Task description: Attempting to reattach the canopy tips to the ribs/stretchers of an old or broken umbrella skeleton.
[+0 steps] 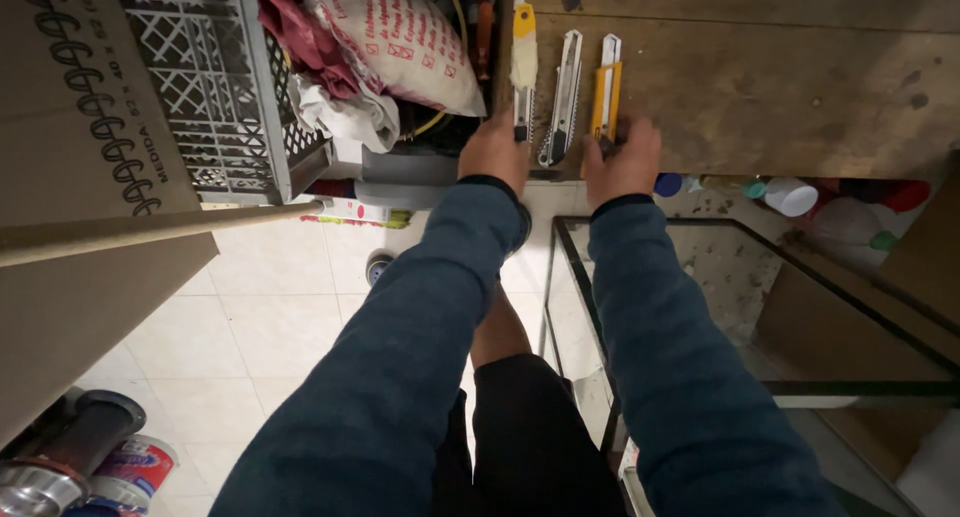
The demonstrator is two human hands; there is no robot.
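My left hand (493,149) rests at the near edge of the wooden desk (780,87), fingers curled down on the butt end of the cream-and-yellow utility knife (523,62). My right hand (622,157) sits just beside it, fingers closed over the lower end of the yellow utility knife (606,82). Between them lies the grey metal utility knife (562,97), untouched, its tail pointing at the gap between my hands. All three cutters lie side by side, blade ends away from me.

As I judge it, I am at the point of taking hold of the two outer cutters: each grip is folded onto a handle, but neither knife looks lifted off the wood. Any next move would call for care that both blades are drawn in, and for keeping clear of the middle cutter so it is not knocked off the edge.

My fingertips are hidden under my own knuckles, so I cannot tell how firmly either grip has closed. Whether any blade is out is too small to make out. To the left a grey plastic crate (215,87) holds a printed sack (400,42) and rags. Below the desk, a glass tank (760,307) is cut off at the frame's edge.
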